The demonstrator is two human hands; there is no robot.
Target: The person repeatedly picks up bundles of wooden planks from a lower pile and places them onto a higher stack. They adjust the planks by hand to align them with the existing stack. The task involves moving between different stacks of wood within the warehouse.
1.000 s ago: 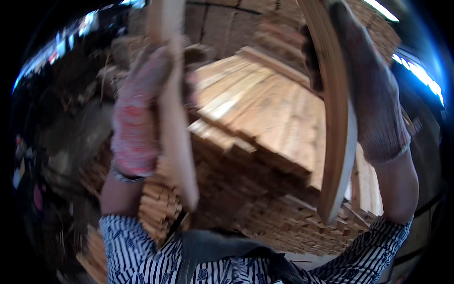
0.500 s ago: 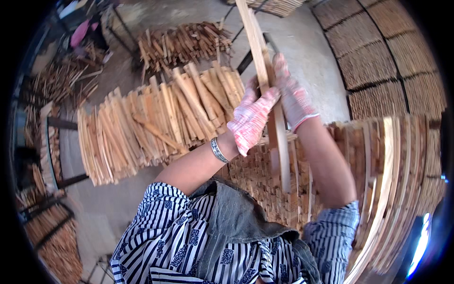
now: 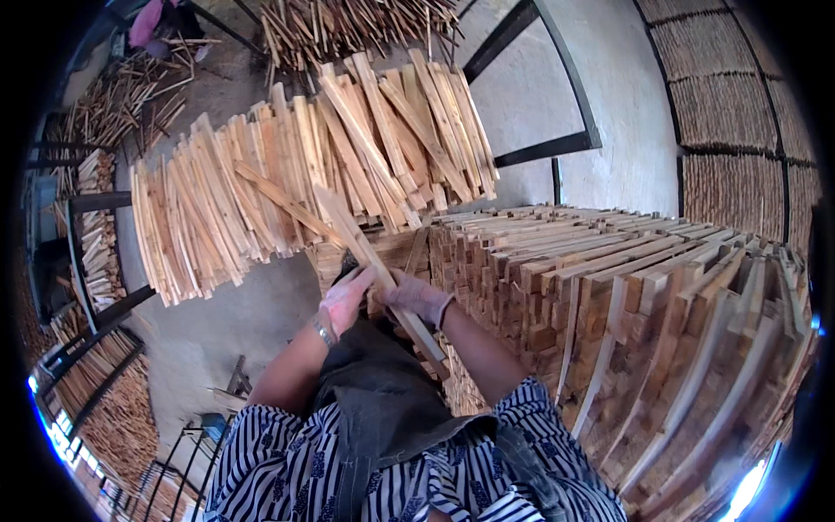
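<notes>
A pale wooden strip [image 3: 346, 228] slants across in front of my apron, its upper end leaning left and its lower end down to the right. My left hand [image 3: 348, 300], in a red-and-white knit glove, is closed around its left side. On the other side, my right hand [image 3: 419, 300], gloved too, grips the same strip; some of its fingers are hidden. Just beyond my hands a heap of loose wooden strips [image 3: 252, 196] lies on a rack. To my right rises a tall stack of wooden strips [image 3: 557, 287] in crossed layers.
A black metal frame [image 3: 584, 143] stands beyond the stack. Another pile of strips [image 3: 348, 30] lies at the far side. Tied-looking wood stacks [image 3: 722, 113] line the far right. At the far left, a person in pink [image 3: 148, 24] is near scattered sticks [image 3: 130, 104].
Both hands have come down and in toward my body with the strip, which now leans left at a flatter slant. My view has shifted, showing more of the right-hand stack.
</notes>
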